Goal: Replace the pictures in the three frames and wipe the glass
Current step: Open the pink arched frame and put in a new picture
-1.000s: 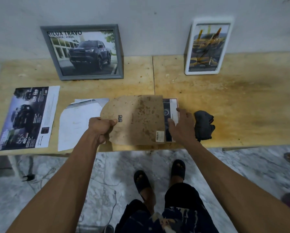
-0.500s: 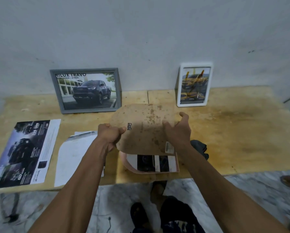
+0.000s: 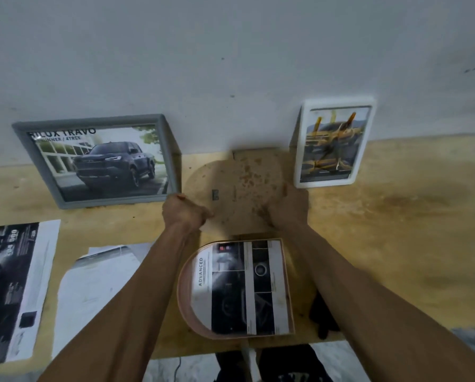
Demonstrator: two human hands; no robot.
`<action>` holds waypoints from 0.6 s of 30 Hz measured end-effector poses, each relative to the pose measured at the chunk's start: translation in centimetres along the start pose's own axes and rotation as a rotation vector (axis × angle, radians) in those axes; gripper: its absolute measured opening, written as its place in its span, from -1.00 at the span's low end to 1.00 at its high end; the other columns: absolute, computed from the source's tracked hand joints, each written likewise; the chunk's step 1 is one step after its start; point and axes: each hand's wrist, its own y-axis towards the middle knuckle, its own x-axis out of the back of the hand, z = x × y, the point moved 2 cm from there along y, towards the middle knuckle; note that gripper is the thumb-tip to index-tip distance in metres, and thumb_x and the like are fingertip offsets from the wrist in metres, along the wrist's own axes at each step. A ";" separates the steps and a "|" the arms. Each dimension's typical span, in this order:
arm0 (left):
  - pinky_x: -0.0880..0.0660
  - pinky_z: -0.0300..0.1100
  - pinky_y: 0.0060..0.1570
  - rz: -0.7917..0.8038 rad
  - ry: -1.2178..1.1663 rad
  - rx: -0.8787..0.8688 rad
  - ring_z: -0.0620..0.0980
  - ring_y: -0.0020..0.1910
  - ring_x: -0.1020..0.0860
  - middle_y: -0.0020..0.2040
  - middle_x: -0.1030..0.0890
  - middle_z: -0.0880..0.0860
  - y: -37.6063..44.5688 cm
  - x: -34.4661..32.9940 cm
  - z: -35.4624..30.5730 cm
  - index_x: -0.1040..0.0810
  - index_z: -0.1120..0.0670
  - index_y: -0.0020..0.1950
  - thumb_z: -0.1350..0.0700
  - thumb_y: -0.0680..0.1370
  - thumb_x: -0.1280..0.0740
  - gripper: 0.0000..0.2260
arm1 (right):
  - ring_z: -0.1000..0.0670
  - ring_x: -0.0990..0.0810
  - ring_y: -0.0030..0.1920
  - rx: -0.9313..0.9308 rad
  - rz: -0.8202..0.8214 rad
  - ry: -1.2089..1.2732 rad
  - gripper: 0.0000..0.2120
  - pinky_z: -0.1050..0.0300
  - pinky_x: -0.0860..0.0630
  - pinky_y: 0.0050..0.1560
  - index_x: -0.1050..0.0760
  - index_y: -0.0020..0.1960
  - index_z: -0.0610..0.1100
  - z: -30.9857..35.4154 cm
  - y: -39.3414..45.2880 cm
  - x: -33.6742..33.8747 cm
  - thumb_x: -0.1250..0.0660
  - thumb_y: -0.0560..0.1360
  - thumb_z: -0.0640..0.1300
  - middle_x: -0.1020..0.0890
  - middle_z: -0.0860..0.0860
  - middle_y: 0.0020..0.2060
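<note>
Single view, head-worn wide-angle, looking forward and down from standing height over the near edge of the table (image 3: 396, 244). Faces the wall (image 3: 231, 64), which fills the upper part of the view; table runs full width across the middle, strip of floor (image 3: 192, 368) at the bottom. Both forearms enter from the bottom corners, so hands sit close to centre: left hand (image 3: 182, 213), right hand (image 3: 288, 206). Edges bow from lens distortion. Close range, arm's reach. No second view, so no overlap
</note>
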 end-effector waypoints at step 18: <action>-0.51 0.14 0.18 -0.179 0.597 -0.184 0.20 0.22 -0.54 0.18 -0.59 0.16 3.1 -4.7 -0.7 -0.53 0.12 0.24 -0.08 0.41 -0.52 -0.50 | -0.22 -0.24 0.34 0.129 0.045 -0.264 -0.60 0.07 -0.26 0.29 -0.38 0.26 -0.23 -1.3 5.1 -3.4 -0.37 0.46 -0.18 -0.33 -0.21 0.34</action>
